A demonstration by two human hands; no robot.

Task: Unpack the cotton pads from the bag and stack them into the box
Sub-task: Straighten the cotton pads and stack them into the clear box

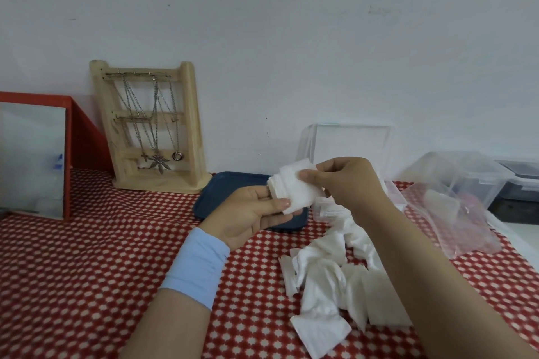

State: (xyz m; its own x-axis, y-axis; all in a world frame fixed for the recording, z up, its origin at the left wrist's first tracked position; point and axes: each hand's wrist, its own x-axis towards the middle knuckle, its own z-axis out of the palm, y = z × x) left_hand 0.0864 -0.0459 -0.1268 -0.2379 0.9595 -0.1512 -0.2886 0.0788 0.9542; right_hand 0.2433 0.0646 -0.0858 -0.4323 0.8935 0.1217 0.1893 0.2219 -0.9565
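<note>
The tabletop [87, 271], under a red-and-white patterned cloth, has open room from 7 to 9 o'clock. Its right edge shows at 3 o'clock just beyond the bag [460, 213], and the wall closes the far side. The left hand [250, 213], palm up, carries a stack of cotton pads [294, 189] near centre, with its thumb pressed on the stack's lower edge. The right hand [347, 181] takes a pinching grip on the stack's right side, thumb on top. The stack is held above the near-right corner of the blue tray [215, 198]. A loose pile of pads [323, 271] lies on the cloth at 5 o'clock. The right forearm partly hides it, so it cannot be counted. The clear box [350, 143] stands at 1 o'clock behind the right hand, lower part hidden. The mirror [35, 154] at 9 o'clock is cut off by the frame. Count: one tray, one necklace stand [151, 125], one bag, one box.
</note>
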